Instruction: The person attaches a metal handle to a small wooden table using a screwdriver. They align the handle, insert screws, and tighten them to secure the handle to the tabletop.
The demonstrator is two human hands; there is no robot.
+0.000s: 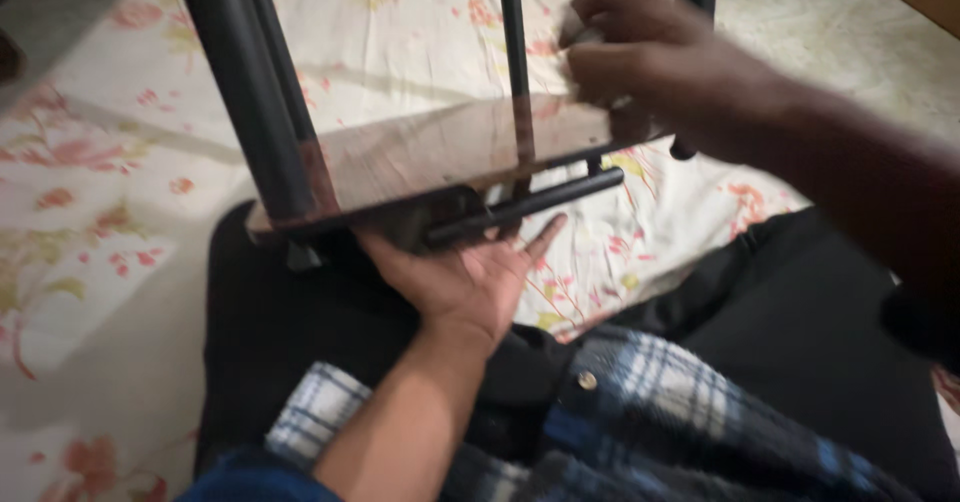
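Head view: black metal legs point(255, 92) over floral sheet point(90, 162), blocking it

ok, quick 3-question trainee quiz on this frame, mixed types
1. True or false: the left hand supports the wooden board from below, palm up.
2. The right hand is closed on: A) a small pale thing on the board, B) the plaid shirt, C) the floral sheet.
3. What colour are the metal legs?

Key: 1 true; 2 A; 3 black.
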